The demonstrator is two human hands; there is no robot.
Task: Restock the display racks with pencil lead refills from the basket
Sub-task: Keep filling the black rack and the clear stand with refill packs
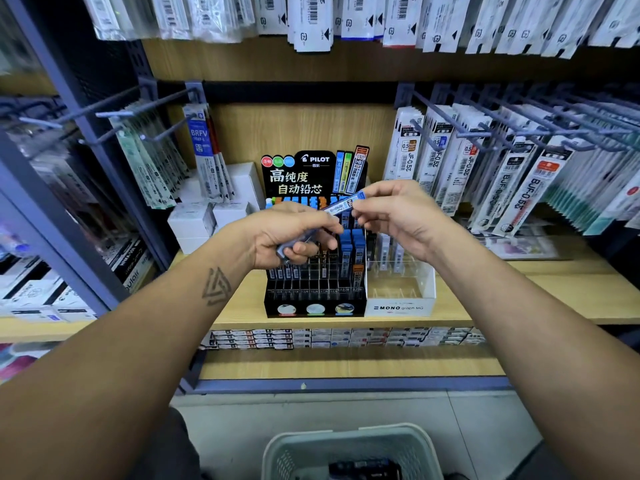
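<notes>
- Pinching a blue lead refill tube [341,205] between fingertips, the right hand [391,216] holds it tilted just above the black display rack [313,289].
- Left hand [287,233], close beside the right and also above the rack, grips a bundle of more tubes [289,249] in curled fingers.
- Blue and orange tubes [351,247] stand in the rack's right-hand slots; many front slots are bare.
- White MONO box [401,303] sits touching the rack's right side.
- Pale basket [349,452] lies on the floor below the rack, holding dark packs.
</notes>
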